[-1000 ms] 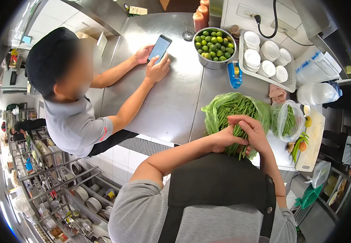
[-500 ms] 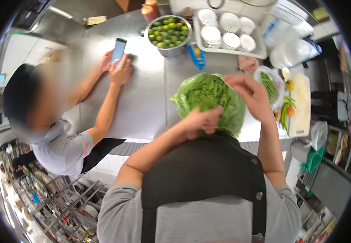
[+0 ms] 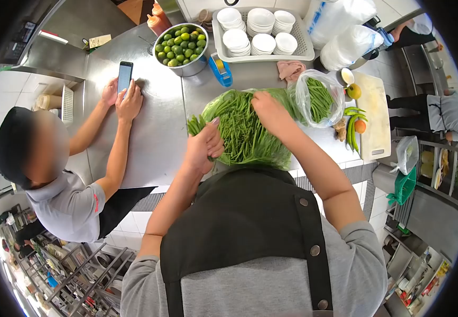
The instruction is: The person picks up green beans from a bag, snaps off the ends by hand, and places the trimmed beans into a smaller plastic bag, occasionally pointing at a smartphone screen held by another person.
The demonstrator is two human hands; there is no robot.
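A pile of green beans lies in a spread, clear green-tinted plastic bag in front of me. My left hand is closed around a small bunch of green beans at the left side of the pile. On the far right side of the pile, my right hand has its fingers bent and pressed together. Its fingertips reach the beans or the edge of the bag; what they pinch is hidden.
Right of the pile stand a clear bag of beans, green chilies and a cutting board. Behind are a pot of limes, a blue tape dispenser and a tray of white bowls. At left, another person holds a phone.
My left hand has moved left off the middle of the pile and now grips a bunch of beans. My right hand has come in over the beans, its fingers closing. The view has shifted.
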